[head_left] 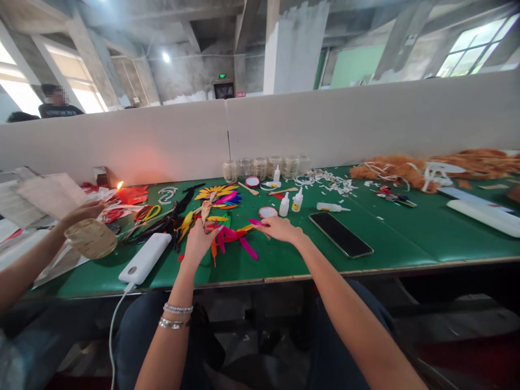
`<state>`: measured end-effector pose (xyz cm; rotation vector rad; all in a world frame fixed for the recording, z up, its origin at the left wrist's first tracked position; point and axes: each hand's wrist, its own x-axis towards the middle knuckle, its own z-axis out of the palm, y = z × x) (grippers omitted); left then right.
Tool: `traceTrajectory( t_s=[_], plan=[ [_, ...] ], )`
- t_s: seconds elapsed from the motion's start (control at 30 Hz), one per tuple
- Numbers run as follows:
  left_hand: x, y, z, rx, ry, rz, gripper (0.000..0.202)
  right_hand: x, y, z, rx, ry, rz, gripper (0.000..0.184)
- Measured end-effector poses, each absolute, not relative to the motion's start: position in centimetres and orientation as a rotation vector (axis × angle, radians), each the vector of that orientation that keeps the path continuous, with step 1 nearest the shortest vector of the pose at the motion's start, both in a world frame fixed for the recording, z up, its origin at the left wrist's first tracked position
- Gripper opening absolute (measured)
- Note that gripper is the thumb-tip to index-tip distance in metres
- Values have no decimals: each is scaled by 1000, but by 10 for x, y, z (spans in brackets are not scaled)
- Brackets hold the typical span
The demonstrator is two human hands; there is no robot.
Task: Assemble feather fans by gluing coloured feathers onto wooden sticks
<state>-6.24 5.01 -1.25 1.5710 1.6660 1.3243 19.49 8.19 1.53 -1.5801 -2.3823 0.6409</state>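
My left hand [198, 238] is closed around a small pale brownish piece [206, 208] that stands up from the fingers; its exact kind is hard to make out. Between the fingertips of my right hand [281, 229] is a bright pink feather [255, 222]. Pink, red and orange feathers [248, 248] show between the two hands, and I cannot tell whether they are attached to the held piece. A fan of yellow feathers [215, 192] and blue feathers [233, 199] lies just beyond. Black feathers [162, 223] lie to the left of my left hand.
Glue bottles [297, 200] and a black phone [340, 234] are on the right, with glass jars [260, 168] behind. On the left are a white power bank [145, 259], yellow-handled scissors [151, 213] and a small flame [119, 185]. A co-worker's arm [38, 257] reaches in there, near a woven-looking container [91, 238].
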Motion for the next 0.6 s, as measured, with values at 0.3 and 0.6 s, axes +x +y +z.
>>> traceTrajectory(
  t_s=[0.3, 0.6],
  plan=[
    [-57, 42, 0, 1606, 1651, 1431, 21, 189, 79, 12, -1526, -2274, 238, 38],
    [-53, 44, -1, 1638, 1567, 1479, 21, 162, 58, 9, -1445, -2543, 669, 19]
  ],
)
